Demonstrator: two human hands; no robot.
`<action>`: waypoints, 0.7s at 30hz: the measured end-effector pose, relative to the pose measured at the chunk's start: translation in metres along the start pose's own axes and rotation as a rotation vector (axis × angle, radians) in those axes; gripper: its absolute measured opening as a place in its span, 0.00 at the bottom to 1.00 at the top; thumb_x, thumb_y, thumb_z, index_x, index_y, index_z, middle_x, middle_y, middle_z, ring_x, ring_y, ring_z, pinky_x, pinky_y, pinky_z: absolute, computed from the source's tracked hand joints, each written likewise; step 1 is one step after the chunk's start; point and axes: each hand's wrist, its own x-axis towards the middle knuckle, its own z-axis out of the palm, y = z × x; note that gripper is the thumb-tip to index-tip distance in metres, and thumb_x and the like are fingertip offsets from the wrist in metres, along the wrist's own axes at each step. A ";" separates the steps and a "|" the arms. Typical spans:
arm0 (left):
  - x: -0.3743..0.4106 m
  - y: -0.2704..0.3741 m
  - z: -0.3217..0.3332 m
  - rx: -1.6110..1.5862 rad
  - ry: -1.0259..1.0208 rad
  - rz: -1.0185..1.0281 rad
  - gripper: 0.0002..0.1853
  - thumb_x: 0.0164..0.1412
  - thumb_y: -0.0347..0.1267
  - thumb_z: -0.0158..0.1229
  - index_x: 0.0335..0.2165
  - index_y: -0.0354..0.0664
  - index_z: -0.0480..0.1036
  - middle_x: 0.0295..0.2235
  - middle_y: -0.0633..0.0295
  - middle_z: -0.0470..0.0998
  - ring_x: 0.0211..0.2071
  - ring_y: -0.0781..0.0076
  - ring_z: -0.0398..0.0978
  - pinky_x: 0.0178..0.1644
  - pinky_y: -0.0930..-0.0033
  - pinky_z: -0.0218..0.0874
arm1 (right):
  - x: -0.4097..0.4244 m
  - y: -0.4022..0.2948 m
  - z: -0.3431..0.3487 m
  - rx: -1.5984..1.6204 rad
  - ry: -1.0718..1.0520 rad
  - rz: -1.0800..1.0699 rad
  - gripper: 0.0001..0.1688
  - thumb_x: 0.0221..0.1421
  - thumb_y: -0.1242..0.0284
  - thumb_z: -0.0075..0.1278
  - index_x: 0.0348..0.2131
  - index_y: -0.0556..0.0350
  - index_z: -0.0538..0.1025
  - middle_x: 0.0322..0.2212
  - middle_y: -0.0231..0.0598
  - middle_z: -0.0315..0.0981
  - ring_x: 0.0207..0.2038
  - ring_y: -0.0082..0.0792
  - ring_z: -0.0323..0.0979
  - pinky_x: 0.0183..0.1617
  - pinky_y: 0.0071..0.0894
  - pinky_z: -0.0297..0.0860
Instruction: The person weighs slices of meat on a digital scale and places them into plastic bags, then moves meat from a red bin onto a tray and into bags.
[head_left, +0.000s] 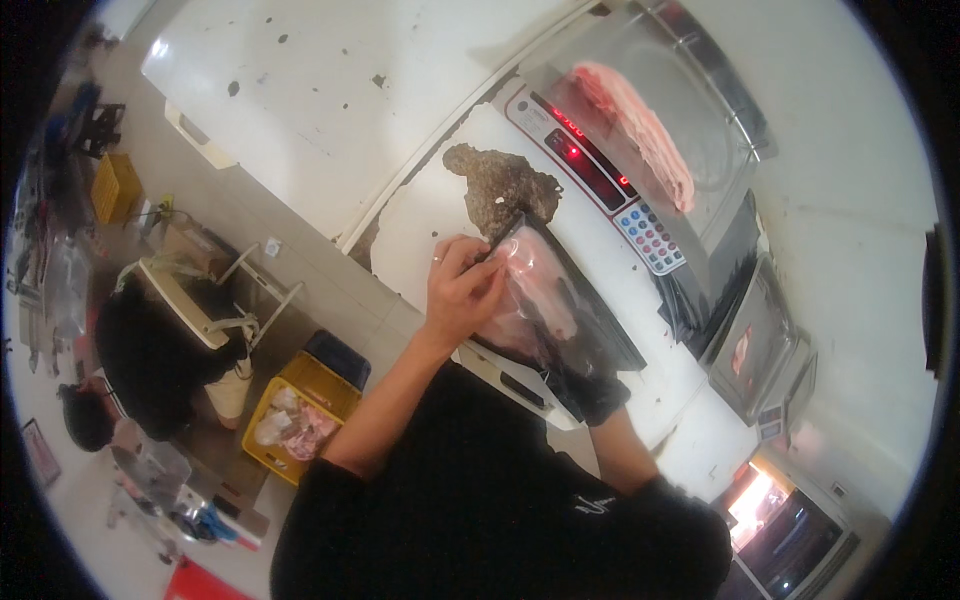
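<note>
A plastic pouch (585, 330), clear in front and dark behind, is stretched between my hands above the white worktop. Inside it lies a pale pink slab of raw meat (536, 274). My bare left hand (465, 285), with a ring on one finger, pinches the pouch's upper left edge. At the lower end my right hand (600, 397), in a black glove, grips the pouch; its fingers are partly hidden. Beyond the pouch stands a digital scale (577, 165) with lit red digits. A long strip of raw fatty meat (637, 135) rests on its clear tray (709, 97).
Dark pouches (675, 307) are piled beside the scale. A second scale (757, 352) carries a small meat piece. A yellow crate (262, 442) of bagged meat stands left, below the worktop (420, 202). Another person (142, 352) in black is farther left. A dark-fronted appliance (795, 540) is right.
</note>
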 end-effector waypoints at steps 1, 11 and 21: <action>0.000 -0.001 -0.001 -0.005 -0.015 -0.001 0.10 0.45 0.22 0.68 0.31 0.40 0.82 0.37 0.58 0.76 0.40 0.57 0.72 0.39 0.61 0.67 | -0.005 0.000 -0.001 -0.081 0.001 -0.018 0.32 0.60 0.61 0.55 0.61 0.47 0.69 0.57 0.48 0.68 0.55 0.41 0.70 0.57 0.37 0.69; 0.003 0.003 -0.006 -0.023 -0.167 0.158 0.10 0.44 0.28 0.70 0.31 0.45 0.83 0.43 0.59 0.76 0.47 0.53 0.71 0.52 0.57 0.64 | -0.054 0.044 0.034 0.336 0.039 0.244 0.30 0.58 0.58 0.56 0.58 0.43 0.73 0.54 0.45 0.73 0.56 0.44 0.72 0.56 0.41 0.71; -0.001 0.004 -0.001 0.006 -0.151 0.184 0.10 0.46 0.28 0.69 0.32 0.43 0.83 0.44 0.58 0.76 0.48 0.52 0.71 0.53 0.54 0.62 | -0.116 0.059 -0.015 1.119 0.352 0.537 0.18 0.63 0.75 0.52 0.50 0.67 0.77 0.45 0.45 0.79 0.48 0.34 0.76 0.53 0.32 0.72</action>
